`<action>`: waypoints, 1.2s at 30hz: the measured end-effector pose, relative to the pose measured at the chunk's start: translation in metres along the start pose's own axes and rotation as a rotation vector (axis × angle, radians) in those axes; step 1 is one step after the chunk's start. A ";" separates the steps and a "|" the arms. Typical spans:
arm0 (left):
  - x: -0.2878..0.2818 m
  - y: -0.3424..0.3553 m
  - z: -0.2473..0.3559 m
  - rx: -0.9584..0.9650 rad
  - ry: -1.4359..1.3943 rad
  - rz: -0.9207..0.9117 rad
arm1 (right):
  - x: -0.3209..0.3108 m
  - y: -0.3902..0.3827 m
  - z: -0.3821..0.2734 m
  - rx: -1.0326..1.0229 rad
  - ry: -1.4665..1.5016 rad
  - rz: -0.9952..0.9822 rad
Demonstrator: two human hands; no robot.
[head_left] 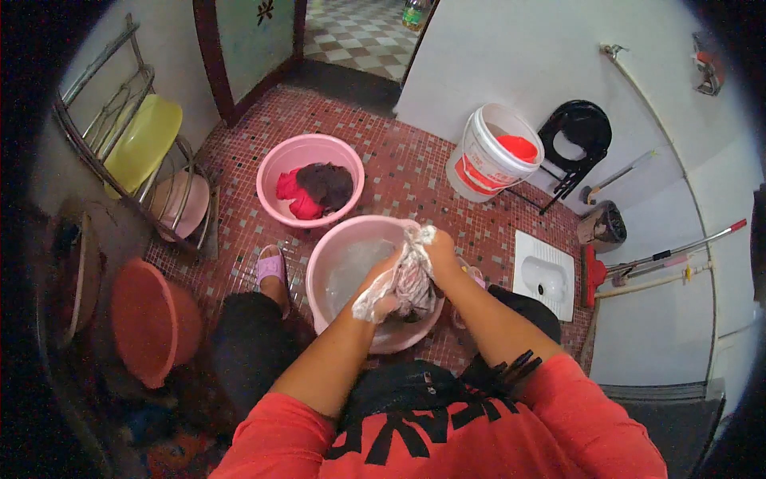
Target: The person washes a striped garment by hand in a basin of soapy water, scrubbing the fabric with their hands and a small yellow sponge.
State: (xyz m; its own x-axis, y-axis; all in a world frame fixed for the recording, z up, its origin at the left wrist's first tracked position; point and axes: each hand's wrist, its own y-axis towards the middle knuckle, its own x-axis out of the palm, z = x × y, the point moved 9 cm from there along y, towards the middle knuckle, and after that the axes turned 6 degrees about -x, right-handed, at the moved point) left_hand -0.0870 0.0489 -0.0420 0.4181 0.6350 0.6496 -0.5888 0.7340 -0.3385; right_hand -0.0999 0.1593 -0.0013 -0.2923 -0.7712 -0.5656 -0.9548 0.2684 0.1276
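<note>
Over a pink basin of cloudy water, both my hands are closed on a wet, sudsy piece of cloth. White lather coats my left hand and wrist, and its fingers are partly hidden by foam and fabric. Higher up and to the right, my right hand clutches the upper part of the cloth, with foam over the knuckles. The cloth hangs bunched between them, its lower end inside the basin. Just beyond stands a second pink basin holding a red garment and a dark garment.
A white bucket with something red inside stands far right, beside a black folding chair. A squat toilet, a bin and mops line the right. To the left are a reddish tub and a metal rack of basins.
</note>
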 end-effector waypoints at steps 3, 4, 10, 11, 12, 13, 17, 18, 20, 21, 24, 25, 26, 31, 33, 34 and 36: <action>-0.016 0.007 0.010 0.003 0.587 0.072 | -0.002 -0.002 0.029 0.290 0.646 0.209; -0.022 0.008 0.011 -0.015 0.712 0.086 | 0.008 -0.008 0.019 0.408 0.948 0.198; -0.006 -0.006 0.030 -0.036 0.399 0.034 | -0.014 -0.020 0.064 0.586 0.960 0.211; -0.003 -0.008 0.040 0.021 0.018 0.002 | -0.016 -0.022 0.065 0.593 0.936 0.213; -0.002 -0.010 0.044 0.072 -0.364 -0.036 | -0.019 -0.024 0.067 0.600 0.911 0.217; -0.010 -0.008 0.041 0.079 -0.531 -0.070 | -0.019 -0.020 0.056 0.570 0.689 0.187; -0.066 0.022 -0.026 -0.014 -0.604 -0.013 | 0.058 -0.042 -0.017 0.020 0.002 -0.298; -0.076 0.024 -0.035 -0.021 -0.565 -0.011 | 0.080 -0.059 -0.058 -0.095 -0.289 -0.459; -0.062 0.025 -0.045 -0.028 -0.500 -0.021 | 0.096 -0.073 -0.083 -0.217 -0.482 -0.458; -0.047 0.030 -0.046 -0.029 -0.472 -0.035 | 0.087 -0.058 -0.057 -0.163 -0.583 -0.412; -0.027 0.034 -0.047 -0.001 -0.408 -0.037 | 0.028 -0.005 -0.047 -0.254 -0.544 -0.176; -0.035 0.036 -0.048 0.041 -0.387 -0.071 | 0.029 -0.001 -0.048 -0.262 -0.544 -0.166; -0.044 0.032 -0.047 0.086 -0.370 -0.094 | 0.031 -0.001 -0.042 -0.206 -0.557 -0.158; -0.056 0.038 -0.047 0.072 -0.354 -0.109 | 0.109 -0.073 -0.064 -0.327 -0.658 -0.464; -0.048 0.038 -0.049 0.052 -0.335 -0.120 | 0.089 -0.048 -0.022 -0.197 -0.557 -0.350; -0.052 0.032 -0.052 0.052 -0.326 -0.089 | 0.070 -0.031 -0.015 -0.152 -0.406 -0.258; -0.043 0.032 -0.059 0.039 -0.330 -0.089 | 0.028 -0.011 -0.026 -0.051 -0.374 -0.161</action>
State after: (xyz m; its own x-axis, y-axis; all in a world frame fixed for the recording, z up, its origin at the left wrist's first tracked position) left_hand -0.0833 0.0595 -0.1213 0.2264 0.4523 0.8626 -0.5887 0.7691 -0.2488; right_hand -0.0989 0.1197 0.0028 -0.1079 -0.5352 -0.8378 -0.9910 0.1251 0.0477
